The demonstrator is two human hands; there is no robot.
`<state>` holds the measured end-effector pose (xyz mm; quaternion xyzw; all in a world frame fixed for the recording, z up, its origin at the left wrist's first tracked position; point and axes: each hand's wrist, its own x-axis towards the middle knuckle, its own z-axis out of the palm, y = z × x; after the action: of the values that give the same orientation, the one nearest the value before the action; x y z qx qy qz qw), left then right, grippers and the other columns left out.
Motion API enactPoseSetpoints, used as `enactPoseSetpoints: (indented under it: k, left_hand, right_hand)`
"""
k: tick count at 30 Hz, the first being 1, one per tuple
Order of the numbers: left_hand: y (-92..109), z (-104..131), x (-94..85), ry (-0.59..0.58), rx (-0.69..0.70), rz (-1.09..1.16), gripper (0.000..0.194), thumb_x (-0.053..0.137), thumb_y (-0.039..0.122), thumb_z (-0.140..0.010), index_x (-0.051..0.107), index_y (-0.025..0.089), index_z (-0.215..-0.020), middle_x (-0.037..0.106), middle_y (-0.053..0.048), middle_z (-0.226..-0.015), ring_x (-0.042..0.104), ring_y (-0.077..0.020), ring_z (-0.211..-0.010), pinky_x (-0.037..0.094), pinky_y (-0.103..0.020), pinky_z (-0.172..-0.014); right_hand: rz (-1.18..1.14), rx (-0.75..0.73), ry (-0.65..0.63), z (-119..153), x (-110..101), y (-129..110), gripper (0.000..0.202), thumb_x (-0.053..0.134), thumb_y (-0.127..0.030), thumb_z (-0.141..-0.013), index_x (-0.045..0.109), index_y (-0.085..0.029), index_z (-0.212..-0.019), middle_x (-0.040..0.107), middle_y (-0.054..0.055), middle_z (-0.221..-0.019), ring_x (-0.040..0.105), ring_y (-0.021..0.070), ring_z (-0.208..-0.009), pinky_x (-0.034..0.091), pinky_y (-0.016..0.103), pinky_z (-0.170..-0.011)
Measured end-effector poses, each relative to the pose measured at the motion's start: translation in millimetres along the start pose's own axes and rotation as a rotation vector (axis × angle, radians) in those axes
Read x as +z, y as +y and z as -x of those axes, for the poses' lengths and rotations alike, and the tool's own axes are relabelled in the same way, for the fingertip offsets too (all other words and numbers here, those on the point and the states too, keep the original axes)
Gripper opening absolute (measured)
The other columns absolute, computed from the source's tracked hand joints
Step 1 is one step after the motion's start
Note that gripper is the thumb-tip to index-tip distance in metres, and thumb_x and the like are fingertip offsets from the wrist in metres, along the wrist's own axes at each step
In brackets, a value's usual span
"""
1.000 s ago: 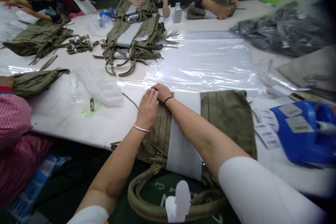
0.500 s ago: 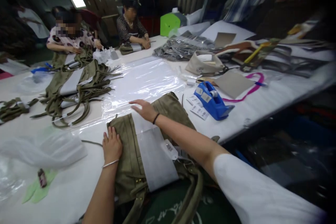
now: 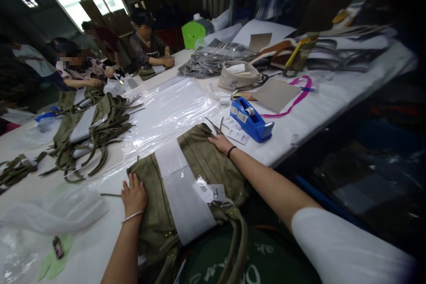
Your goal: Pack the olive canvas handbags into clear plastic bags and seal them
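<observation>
Nearest: a dark green surface with white writing (image 3: 266,262); the olive bag's looped handles (image 3: 244,240) hang over it. The olive bag (image 3: 199,155) lies flat at the near edge of the white table (image 3: 289,120), a pale wrap (image 3: 181,186) around its middle, hang tags (image 3: 204,190) on top by the handles.

Left hand (image 3: 134,195), silver bangle at the wrist, lies palm down on the bag's left side — fingers apart, clamped on nothing. Right hand (image 3: 221,143), black band at the wrist, touches the bag's right side near the far corner; fingers extended, but cannot tell whether the thumb pinches the edge.

Left of the bag: small dark vial (image 3: 57,247) on green paper (image 3: 63,262); beyond, crumpled clear plastic film (image 3: 53,213).

Past the right hand: label sheets (image 3: 237,135), blue tape dispenser (image 3: 251,120), grey card (image 3: 276,95), magenta strap (image 3: 309,83). Beyond the bag, clear plastic sheet (image 3: 173,106); to its left, stacked olive bags (image 3: 103,113).

Farther — canvas pouch (image 3: 238,77), then two seated people (image 3: 148,49) (image 3: 81,73) handling olive items.
</observation>
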<state>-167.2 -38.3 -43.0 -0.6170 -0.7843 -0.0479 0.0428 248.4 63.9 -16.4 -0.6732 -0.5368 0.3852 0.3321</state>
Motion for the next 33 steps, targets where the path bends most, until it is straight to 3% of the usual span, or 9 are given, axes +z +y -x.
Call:
enactPoseSetpoints:
  k: [2,7,12,15,19,22,24,28,33]
  left_hand:
    - [2,1,-0.4,0.001,0.003,-0.008,0.058,0.025,0.032,-0.101,0.034,0.009,-0.153,0.031,-0.016,-0.160,0.025,-0.0394,-0.148,0.032,-0.061,-0.114]
    - [2,2,2.4,0.004,0.004,-0.021,0.059,0.020,0.032,-0.102,0.032,0.006,-0.154,0.027,-0.015,-0.161,0.023,-0.0379,-0.149,0.031,-0.061,-0.115]
    - [4,3,0.1,-0.010,-0.006,-0.041,0.059,0.018,0.033,-0.103,0.030,0.007,-0.154,0.027,-0.015,-0.161,0.024,-0.0375,-0.149,0.027,-0.063,-0.115]
    - [7,4,-1.6,0.000,-0.023,-0.046,0.058,0.020,0.034,-0.102,0.030,0.011,-0.155,0.029,-0.014,-0.161,0.023,-0.0365,-0.149,0.025,-0.063,-0.116]
    - [8,4,-3.3,-0.011,-0.034,-0.034,0.058,0.019,0.034,-0.102,0.029,0.012,-0.156,0.027,-0.013,-0.162,0.021,-0.0364,-0.150,0.023,-0.062,-0.118]
    - [8,4,-3.7,-0.035,-0.053,-0.009,0.059,0.018,0.035,-0.103,0.028,0.012,-0.156,0.025,-0.012,-0.163,0.017,-0.0374,-0.151,0.024,-0.065,-0.116]
    - [8,4,-3.6,-0.046,-0.060,0.002,0.059,0.018,0.036,-0.103,0.027,0.013,-0.156,0.025,-0.012,-0.163,0.015,-0.0374,-0.151,0.024,-0.067,-0.115]
    - [8,4,-4.1,-0.033,-0.050,-0.002,0.060,0.020,0.036,-0.102,0.026,0.012,-0.157,0.024,-0.013,-0.163,0.014,-0.0369,-0.151,0.023,-0.064,-0.117]
    - [14,9,-9.7,-0.041,-0.063,-0.010,0.059,0.022,0.034,-0.102,0.026,0.013,-0.157,0.023,-0.012,-0.164,0.015,-0.0378,-0.151,0.017,-0.064,-0.119]
  right_hand:
    - [0.030,0.004,0.050,-4,-5,3,0.023,0.065,-0.035,-0.086,0.072,-0.016,-0.097,0.074,0.010,-0.087,0.071,0.0263,-0.088,0.055,0.038,-0.081]
    - [0.094,-0.287,0.210,-27,-21,-19,0.069,0.079,-0.045,-0.074,0.055,-0.020,-0.135,0.067,0.012,-0.125,0.061,0.0251,-0.118,0.046,0.039,-0.101]
    - [0.240,-0.202,0.082,-50,-14,-35,0.047,0.058,-0.060,-0.088,0.073,-0.019,-0.107,0.074,0.009,-0.106,0.068,0.0228,-0.101,0.049,0.031,-0.087]
    - [0.404,-0.088,0.141,-51,-3,-26,0.048,0.043,-0.053,-0.097,0.076,-0.019,-0.088,0.076,0.011,-0.096,0.069,0.0243,-0.098,0.049,0.031,-0.084]
    - [0.457,-0.037,0.107,-51,-8,-23,0.049,0.040,-0.046,-0.099,0.078,-0.017,-0.090,0.075,0.014,-0.099,0.069,0.0257,-0.100,0.050,0.033,-0.085]
    - [0.489,-0.037,0.053,-51,-23,-43,0.038,0.053,-0.040,-0.093,0.073,-0.015,-0.114,0.073,0.014,-0.111,0.067,0.0278,-0.107,0.050,0.036,-0.091]
    - [0.515,-0.176,0.123,-46,-24,-65,0.050,0.055,-0.030,-0.091,0.057,-0.015,-0.138,0.065,0.014,-0.131,0.057,0.0295,-0.125,0.043,0.041,-0.105]
    - [0.513,-0.658,0.197,-32,7,-85,0.059,0.043,-0.031,-0.097,0.035,-0.026,-0.155,0.043,0.004,-0.154,0.027,0.0262,-0.149,0.020,0.049,-0.122]
    - [0.639,-0.551,-0.022,-32,41,-33,0.063,0.042,-0.049,-0.097,0.043,-0.013,-0.149,0.043,0.013,-0.154,0.024,0.0296,-0.150,0.014,0.053,-0.122]
